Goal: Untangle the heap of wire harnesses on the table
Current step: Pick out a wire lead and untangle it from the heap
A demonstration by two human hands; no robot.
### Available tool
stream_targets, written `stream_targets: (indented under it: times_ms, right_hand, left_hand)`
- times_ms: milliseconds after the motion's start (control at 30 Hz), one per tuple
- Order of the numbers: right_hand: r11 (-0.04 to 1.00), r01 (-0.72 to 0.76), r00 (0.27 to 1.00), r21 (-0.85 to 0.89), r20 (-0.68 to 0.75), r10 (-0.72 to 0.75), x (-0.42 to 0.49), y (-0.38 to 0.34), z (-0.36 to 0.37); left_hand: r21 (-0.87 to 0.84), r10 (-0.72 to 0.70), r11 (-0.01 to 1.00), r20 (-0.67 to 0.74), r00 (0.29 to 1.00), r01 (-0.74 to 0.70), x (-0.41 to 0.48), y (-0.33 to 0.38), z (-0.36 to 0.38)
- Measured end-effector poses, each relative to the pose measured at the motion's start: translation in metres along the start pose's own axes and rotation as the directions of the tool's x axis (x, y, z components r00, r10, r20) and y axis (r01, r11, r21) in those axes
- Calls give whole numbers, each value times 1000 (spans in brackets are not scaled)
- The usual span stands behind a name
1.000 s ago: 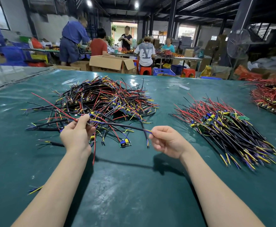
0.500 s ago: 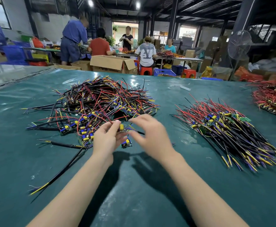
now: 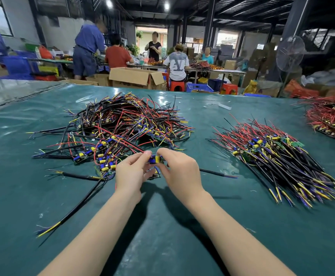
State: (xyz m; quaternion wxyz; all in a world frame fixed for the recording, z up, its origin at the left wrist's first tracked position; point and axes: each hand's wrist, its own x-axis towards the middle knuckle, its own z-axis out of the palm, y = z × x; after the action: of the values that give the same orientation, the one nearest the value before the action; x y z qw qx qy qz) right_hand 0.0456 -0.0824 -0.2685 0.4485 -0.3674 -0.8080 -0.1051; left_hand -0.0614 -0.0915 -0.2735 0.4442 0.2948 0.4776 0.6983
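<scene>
The left hand (image 3: 131, 170) and right hand (image 3: 181, 169) meet above the green-covered desk (image 3: 162, 236), fingertips of both pinching one small circuit board (image 3: 156, 159) with blue and yellow parts. Its wires run back into the heap of wire harnesses (image 3: 122, 120), tangled just beyond the hands. A black cable (image 3: 77, 209) trails from the heap toward the near left. Well to the right lies a straightened bundle (image 3: 280, 156); a red wire pile (image 3: 330, 116) sits at the far right edge.

Wire heap (image 3: 126, 124) red/blk/yel/blue, table (image 3: 242, 226) teal.
</scene>
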Motion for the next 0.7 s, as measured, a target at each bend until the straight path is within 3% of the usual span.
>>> stream_targets:
  times_ms: [133,300,400,567,633,700]
  right_hand:
    - [998,10,1000,-69,8,-10,-2,3,3]
    - [995,-25,998,92,64,19,-5,13,1]
    - [993,14,991,118,128,-29,-4,11,1]
    - [994,62,994,92,81,-69,0,13,0]
    - [994,53,991,93,116,-63,-1,19,-3]
    - [994,18,978,105,203,-39,-3,25,-4]
  left_hand:
    - [12,-40,999,-42,998,40,1,0,-3]
    - [-163,-337,925,74,939,344,4,4,-3]
    - [-196,-301,936,-8,954,294,7,7,-2]
    - [-300,-182,947,-209,961,114,12,16,-9]
    - [-411,-247,903,-254,935,127,20,23,-20]
    - [-505,-347,839,-212,913,202,23,25,-27]
